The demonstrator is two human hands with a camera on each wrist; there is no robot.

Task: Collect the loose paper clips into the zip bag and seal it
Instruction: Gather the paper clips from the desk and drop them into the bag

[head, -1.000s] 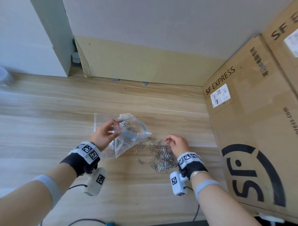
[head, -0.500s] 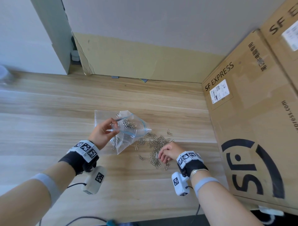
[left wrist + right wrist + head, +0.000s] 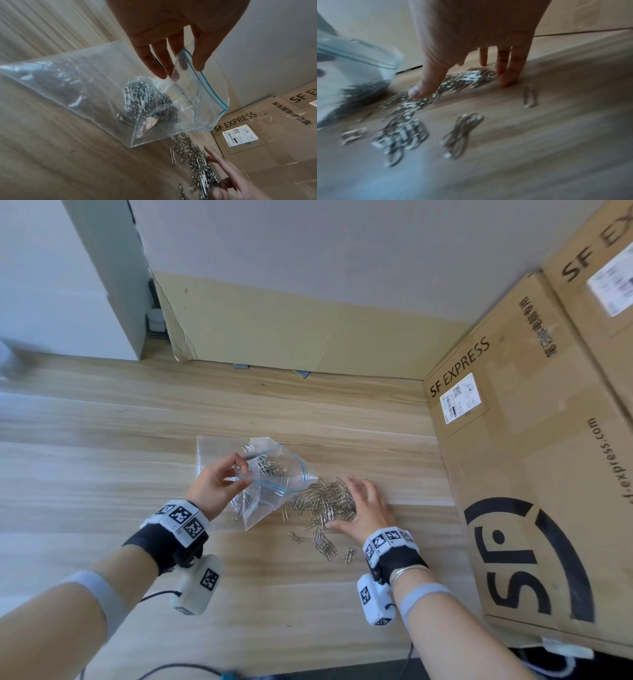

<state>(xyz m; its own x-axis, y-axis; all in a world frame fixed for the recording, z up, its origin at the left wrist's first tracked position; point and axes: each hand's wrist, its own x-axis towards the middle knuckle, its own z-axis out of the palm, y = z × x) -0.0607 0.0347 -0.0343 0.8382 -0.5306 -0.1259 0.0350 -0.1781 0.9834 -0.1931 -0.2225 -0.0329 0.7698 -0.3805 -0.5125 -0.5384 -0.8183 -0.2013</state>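
Observation:
A clear zip bag (image 3: 270,484) with a blue seal strip lies partly raised on the wooden table, its mouth open toward the right. My left hand (image 3: 241,470) pinches the bag's rim (image 3: 188,56) between thumb and fingers. A clump of silver paper clips (image 3: 147,100) sits inside the bag. Just right of the mouth lies a pile of loose paper clips (image 3: 322,498). My right hand (image 3: 346,503) is spread flat over that pile, fingertips (image 3: 505,81) touching the table and thumb on the clips. A few stray clips (image 3: 323,542) lie nearer me.
A large SF EXPRESS cardboard box (image 3: 531,457) stands close on the right of my right hand. A cardboard sheet (image 3: 291,337) leans on the back wall. Bare wooden table (image 3: 102,440) stretches to the left. Cables (image 3: 164,669) trail at the near edge.
My right hand, curled at the near side of the pile half a second ago, has uncurled and now lies spread over it. The left hand still holds the bag in place.

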